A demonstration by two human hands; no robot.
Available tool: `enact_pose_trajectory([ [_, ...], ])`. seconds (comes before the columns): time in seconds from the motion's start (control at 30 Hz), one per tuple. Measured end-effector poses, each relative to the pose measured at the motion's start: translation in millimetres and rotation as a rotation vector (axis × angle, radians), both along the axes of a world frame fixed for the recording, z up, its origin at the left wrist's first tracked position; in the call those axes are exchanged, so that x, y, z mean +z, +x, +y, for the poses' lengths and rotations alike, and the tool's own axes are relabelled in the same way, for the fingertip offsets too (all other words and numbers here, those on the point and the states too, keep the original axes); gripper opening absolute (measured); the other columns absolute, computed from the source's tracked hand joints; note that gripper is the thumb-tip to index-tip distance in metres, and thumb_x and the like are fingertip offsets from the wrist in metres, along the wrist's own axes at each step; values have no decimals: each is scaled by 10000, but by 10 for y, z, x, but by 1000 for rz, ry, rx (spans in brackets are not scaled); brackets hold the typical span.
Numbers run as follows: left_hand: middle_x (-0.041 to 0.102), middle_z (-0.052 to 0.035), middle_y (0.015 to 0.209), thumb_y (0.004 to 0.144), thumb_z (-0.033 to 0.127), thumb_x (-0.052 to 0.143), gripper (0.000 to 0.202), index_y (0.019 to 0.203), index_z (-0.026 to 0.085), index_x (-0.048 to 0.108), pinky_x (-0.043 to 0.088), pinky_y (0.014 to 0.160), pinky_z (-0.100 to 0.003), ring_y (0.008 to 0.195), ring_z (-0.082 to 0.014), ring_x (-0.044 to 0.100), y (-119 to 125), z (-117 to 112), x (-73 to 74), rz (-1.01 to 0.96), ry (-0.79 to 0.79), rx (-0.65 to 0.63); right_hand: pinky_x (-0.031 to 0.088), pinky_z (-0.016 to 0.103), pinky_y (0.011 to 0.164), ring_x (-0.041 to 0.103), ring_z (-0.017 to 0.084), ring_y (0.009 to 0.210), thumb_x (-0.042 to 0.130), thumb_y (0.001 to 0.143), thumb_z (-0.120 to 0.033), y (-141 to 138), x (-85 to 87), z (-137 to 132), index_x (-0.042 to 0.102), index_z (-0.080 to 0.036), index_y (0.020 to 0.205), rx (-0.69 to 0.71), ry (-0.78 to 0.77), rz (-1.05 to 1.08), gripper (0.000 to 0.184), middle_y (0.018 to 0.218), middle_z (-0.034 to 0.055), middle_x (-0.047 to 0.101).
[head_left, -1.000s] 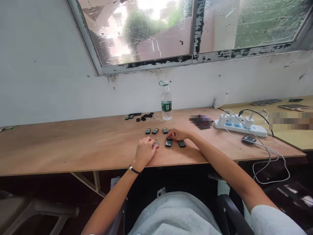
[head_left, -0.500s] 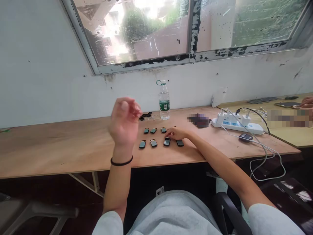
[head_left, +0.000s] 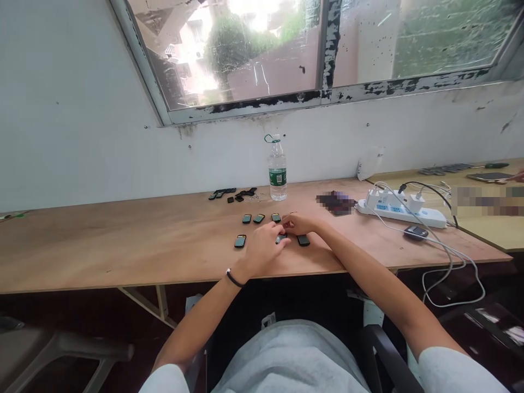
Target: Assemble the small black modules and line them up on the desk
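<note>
My left hand (head_left: 264,244) reaches over the front row of small black devices with grey-green faces. Its finger and thumb are apart, with one small device (head_left: 280,239) showing between them; whether they touch it I cannot tell. My right hand (head_left: 300,224) rests just behind that device with fingertips pinched together, and what they hold is too small to make out. Another device (head_left: 303,240) lies below the right wrist. Beyond the left fingers are back-row devices, including one (head_left: 276,218) close to the right fingertips. A front-row device (head_left: 240,241) lies left of my left hand.
Black parts (head_left: 223,193) lie near the wall, beside a water bottle (head_left: 278,172). To the right are a blurred dark item (head_left: 336,202), a white power strip (head_left: 401,213) with cables and a dark gadget (head_left: 416,233). Another person's hand shows at the far right edge.
My left hand has come down from above the table to the front-row devices beside my right hand. The right hand stays in about the same place.
</note>
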State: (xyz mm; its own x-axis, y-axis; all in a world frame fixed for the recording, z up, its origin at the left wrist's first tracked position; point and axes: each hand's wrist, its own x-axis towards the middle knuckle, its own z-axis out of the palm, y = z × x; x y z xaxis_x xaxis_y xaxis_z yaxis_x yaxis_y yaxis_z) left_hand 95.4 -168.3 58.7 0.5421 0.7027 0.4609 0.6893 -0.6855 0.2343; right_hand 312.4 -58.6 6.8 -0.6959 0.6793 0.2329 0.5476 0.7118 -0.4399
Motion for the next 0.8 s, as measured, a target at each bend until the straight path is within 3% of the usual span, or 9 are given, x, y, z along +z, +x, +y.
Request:
enact_pose_trajectory([
  [0.07, 670, -63, 1026, 925, 426, 728, 236, 1003, 205, 707, 502, 818, -330, 959, -231, 656, -12, 28, -178, 82, 4, 80, 439, 230, 662, 559, 140, 729, 614, 900, -142, 7, 4, 0, 795, -177, 1094, 25, -3, 11, 267, 908, 46, 705],
  [0.13, 655, -72, 1075, 927, 476, 717, 298, 1049, 205, 695, 508, 842, -341, 1004, -244, 651, -24, 46, -266, 122, 1, 120, 443, 232, 663, 567, 139, 731, 593, 926, -151, 6, 13, -9, 786, -182, 1155, 33, -1, 3, 301, 918, 50, 702],
  [0.27, 649, -99, 1113, 965, 540, 640, 378, 1131, 203, 689, 514, 864, -365, 1037, -271, 654, 26, 71, -327, 195, -27, 150, 449, 239, 675, 581, 141, 742, 577, 931, -137, -19, 22, -33, 791, -177, 1145, 27, 25, -7, 306, 943, 63, 706],
  [0.37, 671, -114, 1138, 981, 468, 644, 357, 1210, 195, 676, 511, 902, -378, 1078, -286, 654, 79, 88, -367, 225, -21, 150, 455, 242, 685, 586, 144, 752, 572, 920, -127, -35, 24, -40, 791, -188, 1128, 12, 24, 16, 309, 955, 62, 713],
  [0.47, 692, -104, 1117, 998, 340, 633, 216, 1137, 192, 704, 509, 894, -355, 1058, -265, 665, 64, 97, -381, 249, -34, 149, 460, 253, 687, 589, 157, 759, 575, 911, -144, -32, 45, -55, 784, -173, 1089, -59, 7, 47, 277, 919, 62, 711],
  [0.57, 704, -91, 1054, 994, 314, 633, 168, 1044, 187, 732, 512, 853, -341, 988, -245, 679, -5, 99, -360, 256, -75, 151, 458, 253, 670, 585, 159, 741, 588, 889, -161, -26, 89, -96, 758, -152, 1076, -121, -11, 119, 253, 864, 52, 705],
  [0.8, 721, -84, 1014, 974, 305, 653, 154, 958, 188, 752, 511, 857, -341, 964, -234, 682, -43, 156, -389, 149, -96, 99, 473, 251, 659, 616, 157, 728, 650, 867, -269, -118, 103, -145, 726, -142, 969, -64, -100, 207, 180, 832, 46, 722],
])
